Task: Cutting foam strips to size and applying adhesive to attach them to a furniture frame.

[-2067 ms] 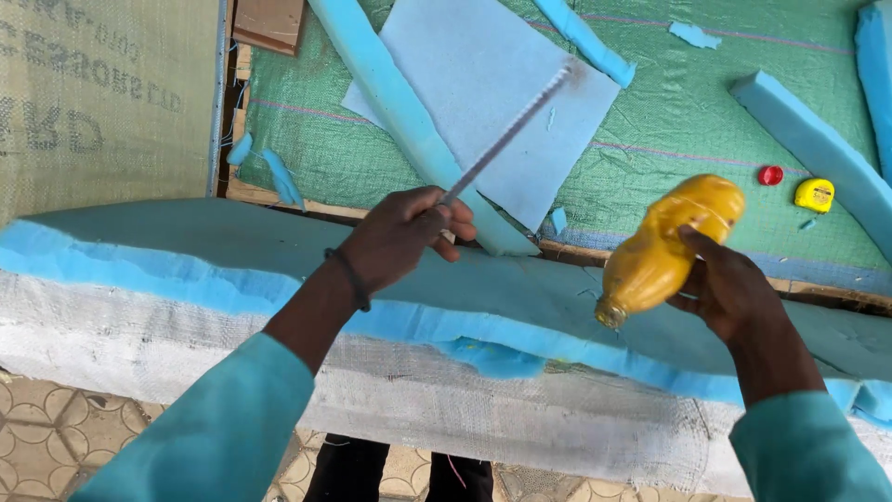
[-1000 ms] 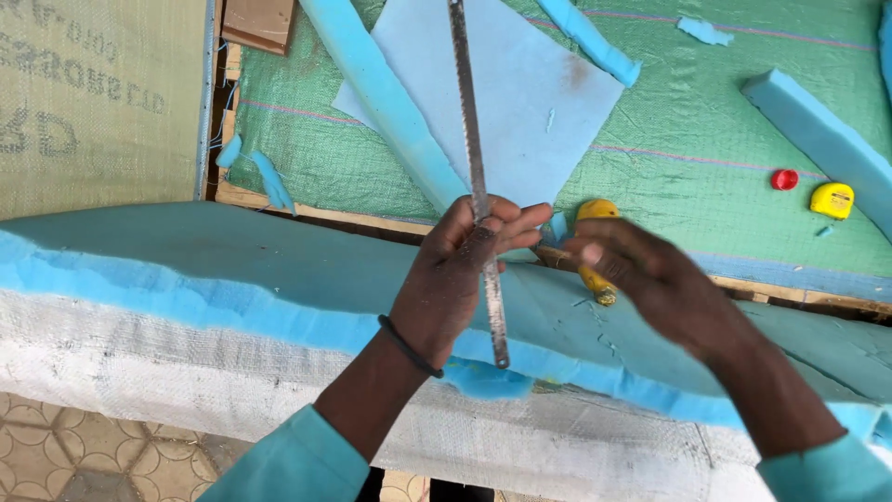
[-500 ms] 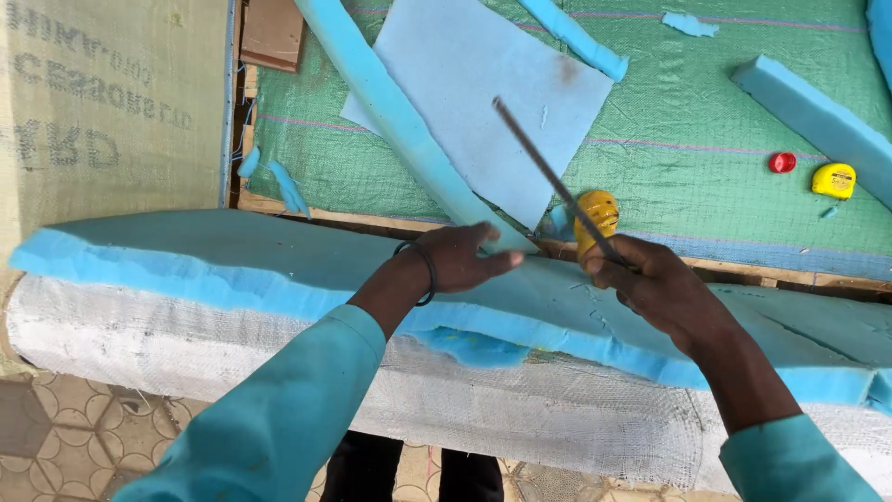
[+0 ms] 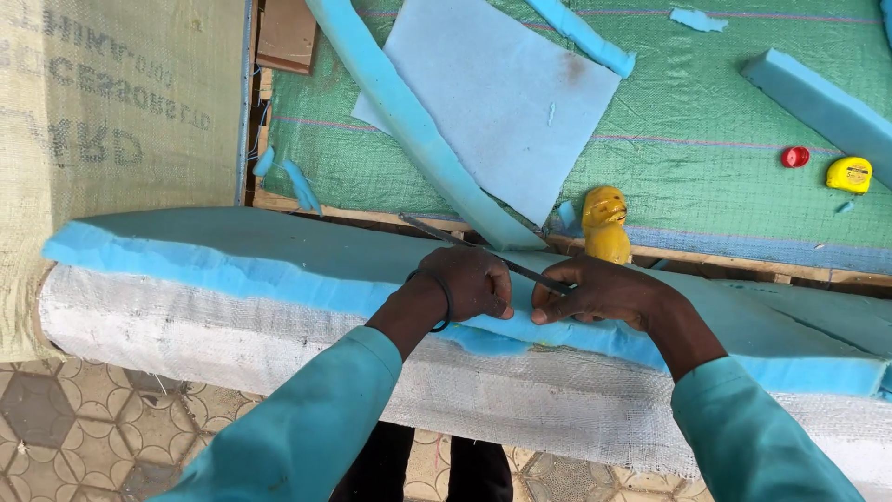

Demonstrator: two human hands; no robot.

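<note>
Soft, even daylight fills the scene; shadows are faint, focus sharp throughout, with slight wide-angle bending at edges.

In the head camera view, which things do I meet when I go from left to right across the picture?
Printed woven sack → left hand → right hand → red cap → yellow tape measure.

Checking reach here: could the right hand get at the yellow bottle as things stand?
Probably yes: the yellow bottle stands just beyond the right hand, nothing between them, though that hand now pinches the thin metal blade.
</note>
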